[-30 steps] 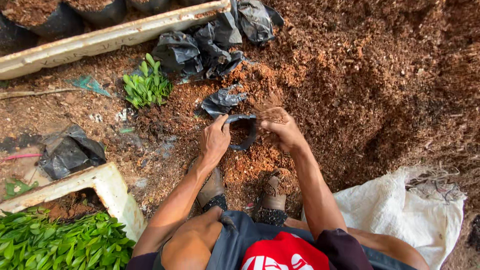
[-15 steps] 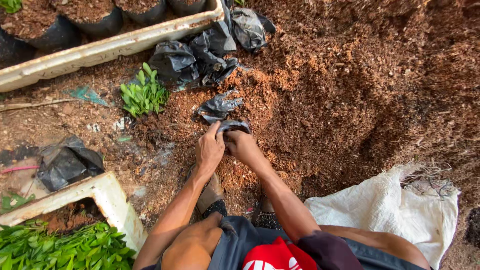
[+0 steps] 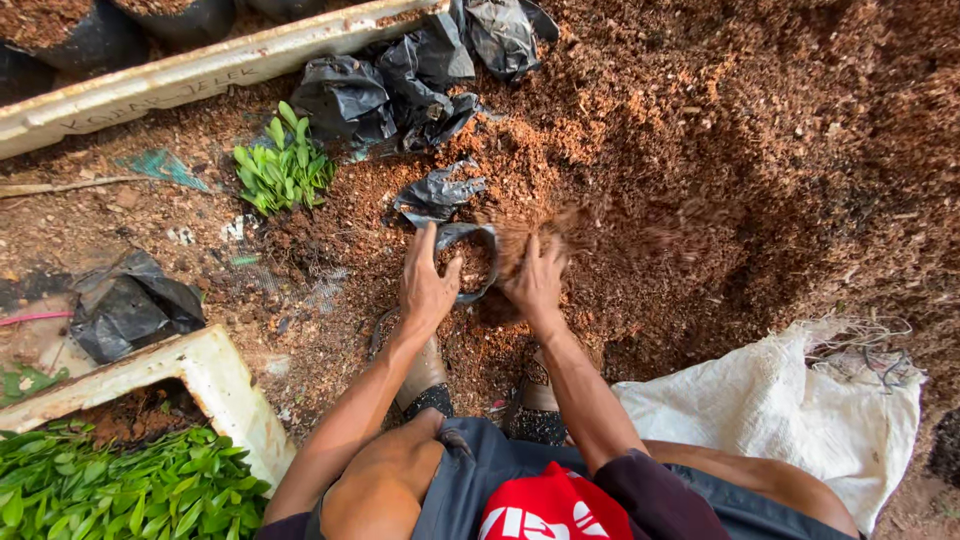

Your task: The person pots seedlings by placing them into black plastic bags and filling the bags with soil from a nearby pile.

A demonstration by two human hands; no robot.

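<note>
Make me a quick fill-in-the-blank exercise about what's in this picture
1. The left hand holds open a small ____ plastic bag.
2. The right hand pushes loose brown ____ toward the bag.
3. The bunch of seedlings has ____ leaves.
4. The sack by the right arm is ____.

Answers: black; soil; green; white

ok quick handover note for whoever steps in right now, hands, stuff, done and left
Left hand: holds the rim of the small black plastic grow bag, mouth open.
Right hand: at the bag's mouth with loose reddish-brown potting mix; motion blur hides any grip.
Bag sits at the heap's foot, partly filled.
Empty crumpled black bags lie beyond it, green seedlings to their left.
Left: the bag is not yet full.
</note>
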